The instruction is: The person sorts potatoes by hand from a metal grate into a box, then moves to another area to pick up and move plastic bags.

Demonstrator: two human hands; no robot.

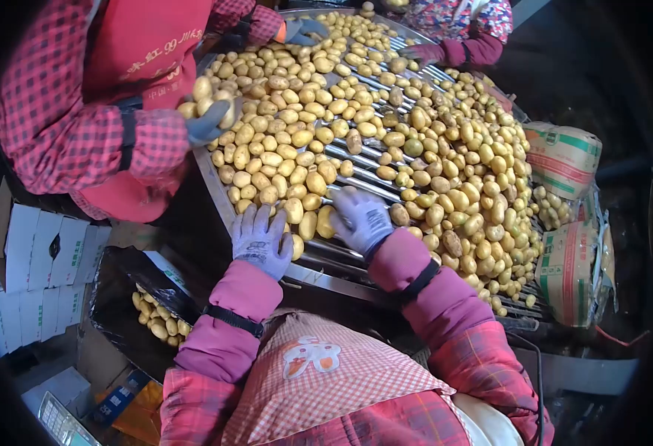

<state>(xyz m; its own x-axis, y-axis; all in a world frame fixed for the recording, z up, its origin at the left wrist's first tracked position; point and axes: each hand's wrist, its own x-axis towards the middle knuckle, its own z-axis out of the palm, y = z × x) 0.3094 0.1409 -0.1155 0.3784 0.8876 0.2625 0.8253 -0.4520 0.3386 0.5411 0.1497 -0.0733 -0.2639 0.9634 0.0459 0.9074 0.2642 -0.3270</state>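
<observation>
Pale potatoes (296,160) lie in a thick layer over a sorting table with metal rollers (375,178). My left hand (262,241), in a grey-lilac work glove, rests at the near edge with its fingers spread, tips against the nearest potatoes. In a matching glove, my right hand (361,219) is over the bare rollers, fingers bent and apart. A potato (326,221) sits right beside its thumb. Between my hands lie a few more potatoes, including an upright-lying one (308,225). The underside of my right hand is hidden.
At the left, a person's gloved hand (209,125) holds several potatoes; their other glove (305,31) is at the far edge. Another person's gloved hand (423,53) reaches in opposite. Printed sacks (564,160) stand right, white cartons (36,245) left, and a dark-lined container (129,271) holds potatoes.
</observation>
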